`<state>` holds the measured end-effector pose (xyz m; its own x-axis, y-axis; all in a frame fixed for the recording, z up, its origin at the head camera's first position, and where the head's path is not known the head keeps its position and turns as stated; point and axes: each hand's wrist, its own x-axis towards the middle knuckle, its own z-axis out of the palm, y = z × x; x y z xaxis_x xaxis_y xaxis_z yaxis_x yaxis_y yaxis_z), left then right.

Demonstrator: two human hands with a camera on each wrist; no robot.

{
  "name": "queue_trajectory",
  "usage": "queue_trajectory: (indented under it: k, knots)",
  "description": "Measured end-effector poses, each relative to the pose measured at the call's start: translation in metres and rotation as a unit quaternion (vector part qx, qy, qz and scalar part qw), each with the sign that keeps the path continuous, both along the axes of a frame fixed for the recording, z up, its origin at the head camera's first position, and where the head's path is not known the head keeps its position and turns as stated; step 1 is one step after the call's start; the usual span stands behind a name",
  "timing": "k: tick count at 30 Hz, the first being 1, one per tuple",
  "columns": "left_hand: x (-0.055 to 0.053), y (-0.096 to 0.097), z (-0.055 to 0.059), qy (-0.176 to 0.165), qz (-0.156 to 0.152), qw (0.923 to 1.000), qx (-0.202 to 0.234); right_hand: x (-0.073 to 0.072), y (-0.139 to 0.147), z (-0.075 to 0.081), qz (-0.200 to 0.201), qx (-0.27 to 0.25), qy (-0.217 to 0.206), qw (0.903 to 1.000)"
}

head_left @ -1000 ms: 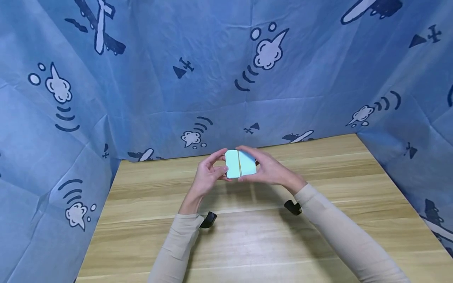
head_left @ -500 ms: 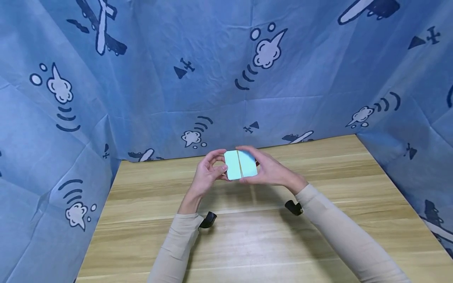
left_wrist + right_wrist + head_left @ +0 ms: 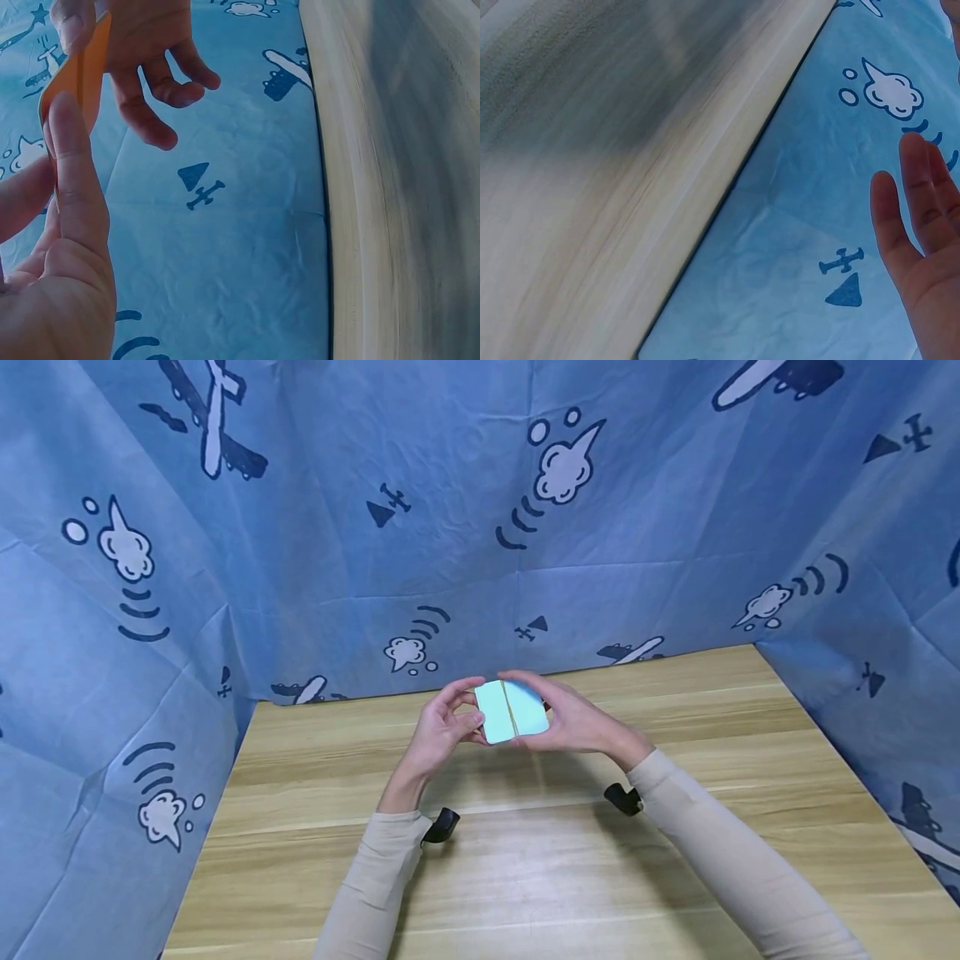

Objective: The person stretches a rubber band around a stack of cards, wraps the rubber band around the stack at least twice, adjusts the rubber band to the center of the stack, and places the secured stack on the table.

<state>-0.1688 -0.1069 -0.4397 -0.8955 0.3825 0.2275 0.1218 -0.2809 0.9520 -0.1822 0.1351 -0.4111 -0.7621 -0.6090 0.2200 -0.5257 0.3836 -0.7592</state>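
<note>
Above the far part of the table, both hands hold a small thin folding piece. Its two rounded pale-cyan halves meet at a brownish line, and its exact kind is unclear. The left wrist view shows an orange face, bent along a crease. My left hand pinches the left half, thumb on the near face and fingers behind. My right hand grips the right half between index finger at the top edge and thumb at the bottom. Its other fingers stretch out loosely in the right wrist view, where the piece is not visible.
A wood-grain table lies beneath the hands. Blue cloth with plane and cloud prints rises along its back and sides. Black wrist devices hang under both forearms.
The cyan piece has turned slightly, and its lower right corner has shifted a little down and right. Both hands have stayed nearly in place, keeping their grip.
</note>
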Motion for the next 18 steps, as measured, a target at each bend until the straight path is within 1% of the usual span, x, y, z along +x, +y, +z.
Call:
queue_trajectory:
  k: [4, 6, 7, 9, 11, 13, 16, 18]
  knots:
    - [-0.0005, 0.0007, -0.0002, -0.009, 0.01, 0.9999, 0.007, -0.0004, 0.001, 0.0, 0.008, 0.004, -0.003, 1.0]
    - [-0.0011, 0.0004, -0.0003, -0.018, 0.027, 0.9993, 0.02, -0.0001, 0.0015, -0.0005, 0.011, 0.008, -0.012, 0.9998]
    - [-0.0014, 0.0001, 0.0, -0.021, 0.036, 0.9988, 0.026, -0.0026, 0.0027, -0.0061, 0.011, 0.01, -0.014, 0.9998]
    - [-0.0021, -0.0005, 0.0003, -0.027, 0.052, 0.9975, 0.038, -0.0016, 0.0022, -0.0069, 0.01, 0.013, -0.023, 0.9996]
    - [-0.0029, -0.0005, 0.0004, -0.035, 0.07, 0.9964, 0.033, -0.0006, 0.0014, -0.0071, 0.003, 0.018, -0.028, 0.9994]
    - [-0.0031, 0.0002, 0.0012, -0.041, 0.083, 0.9957, 0.004, -0.0003, 0.0003, -0.0069, -0.006, 0.021, -0.03, 0.9993]
    - [-0.0039, 0.002, 0.0015, -0.055, 0.099, 0.9913, -0.068, -0.0004, -0.0011, -0.0062, -0.016, 0.017, -0.03, 0.9993]
    - [-0.0044, 0.0034, 0.0015, -0.063, 0.097, 0.9877, -0.105, -0.0006, -0.0016, -0.0058, -0.02, 0.011, -0.034, 0.9992]
